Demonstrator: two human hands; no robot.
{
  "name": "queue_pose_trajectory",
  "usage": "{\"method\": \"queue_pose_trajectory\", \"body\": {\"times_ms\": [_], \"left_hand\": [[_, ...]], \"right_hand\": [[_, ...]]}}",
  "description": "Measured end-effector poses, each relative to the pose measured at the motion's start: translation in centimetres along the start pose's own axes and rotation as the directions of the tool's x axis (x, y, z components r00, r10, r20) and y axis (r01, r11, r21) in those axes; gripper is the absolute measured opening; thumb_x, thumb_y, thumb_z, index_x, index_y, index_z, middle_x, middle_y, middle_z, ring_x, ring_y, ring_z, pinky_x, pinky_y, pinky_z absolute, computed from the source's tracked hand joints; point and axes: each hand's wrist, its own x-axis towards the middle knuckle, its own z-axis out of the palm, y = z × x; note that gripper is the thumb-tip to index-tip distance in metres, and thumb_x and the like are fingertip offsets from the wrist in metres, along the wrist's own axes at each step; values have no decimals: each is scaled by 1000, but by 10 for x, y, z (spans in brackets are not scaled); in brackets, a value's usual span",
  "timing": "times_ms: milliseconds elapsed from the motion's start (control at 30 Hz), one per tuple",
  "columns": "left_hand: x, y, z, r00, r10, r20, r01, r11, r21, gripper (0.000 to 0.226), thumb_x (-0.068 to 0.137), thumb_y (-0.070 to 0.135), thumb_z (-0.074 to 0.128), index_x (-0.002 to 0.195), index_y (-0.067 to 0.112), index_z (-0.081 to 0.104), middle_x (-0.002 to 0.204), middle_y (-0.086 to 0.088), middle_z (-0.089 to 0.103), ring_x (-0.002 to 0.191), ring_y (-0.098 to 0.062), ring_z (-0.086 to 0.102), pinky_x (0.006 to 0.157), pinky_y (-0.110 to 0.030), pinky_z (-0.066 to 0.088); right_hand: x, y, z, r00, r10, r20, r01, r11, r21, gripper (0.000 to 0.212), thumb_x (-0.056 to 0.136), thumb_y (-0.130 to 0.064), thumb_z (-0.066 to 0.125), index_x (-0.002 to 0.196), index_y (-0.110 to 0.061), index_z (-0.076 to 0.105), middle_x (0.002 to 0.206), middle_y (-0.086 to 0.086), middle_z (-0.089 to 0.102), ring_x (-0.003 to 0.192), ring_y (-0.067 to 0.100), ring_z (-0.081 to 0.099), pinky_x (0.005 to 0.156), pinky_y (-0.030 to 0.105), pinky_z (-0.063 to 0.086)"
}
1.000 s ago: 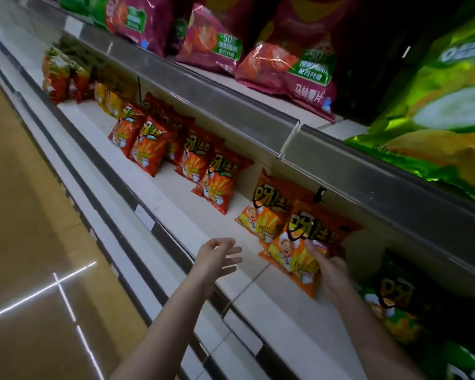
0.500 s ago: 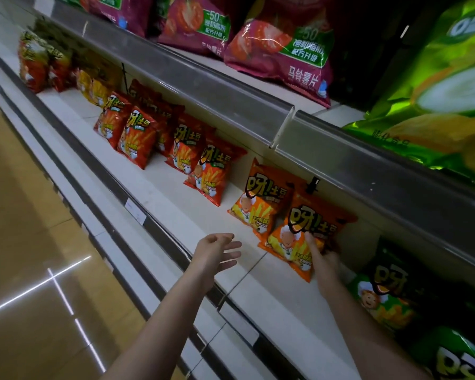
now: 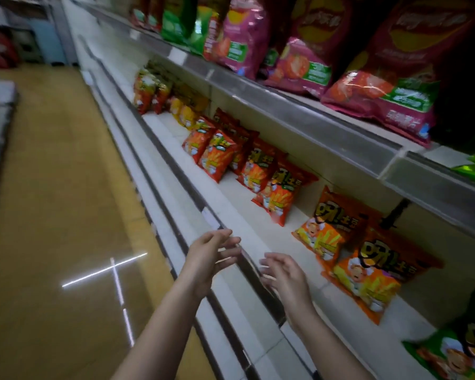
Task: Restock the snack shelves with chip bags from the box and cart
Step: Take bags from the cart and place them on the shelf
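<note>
From my remote seat I counted two hands in view, both bare and both empty. The left hand (image 3: pixel 209 259) hung over the front edge of the white shelf (image 3: pixel 261 231), fingers spread loosely and nearly straight, holding nothing and touching nothing that I could make out; its forearm reached up from the bottom of the picture. The right hand (image 3: pixel 285 278) sat just beside it, over the same shelf edge, fingers relaxed and slightly fanned, likewise grasping nothing, palm turned toward the left hand.

Just to the right of the right hand, clear of its fingers, two orange chip bags (image 3: pixel 368 275) leaned against the back wall, one overlapping the other. At the lower right corner I saw one green bag (image 3: pixel 455 352), partly cut off. Further along the shelf stood a row of red-orange bags (image 3: pixel 277 193); I could count about four fronts there, with more behind that blurred together. Beyond them were yellow bags (image 3: pixel 187 113), their number unclear. On the upper shelf (image 3: pixel 299 124) lay at least three large pink bags (image 3: pixel 390 86).
</note>
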Motion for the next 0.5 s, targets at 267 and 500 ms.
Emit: {"method": "queue_pose_trajectory", "body": {"times_ms": [267, 500], "left_hand": [[-108, 24, -136, 804, 231, -549, -334, 938, -95, 15, 99, 8, 46, 92, 13, 59, 86, -8, 68, 65, -14, 66, 61, -21, 54], [-259, -10, -184, 461, 289, -839, -420, 904, 80, 18, 100, 7, 44, 90, 16, 56, 84, -3, 67, 68, -15, 62, 53, -15, 48]], "right_hand": [[-61, -11, 135, 825, 39, 564, -109, 990, 89, 11, 97, -5, 52, 101, -8, 63, 85, 6, 70, 73, 17, 63, 68, 28, 52], [-155, 8, 196, 463, 104, 880, -258, 966, 21, 14, 97, -2, 46, 97, -6, 59, 78, 8, 67, 64, 16, 59, 57, 23, 51]]}}
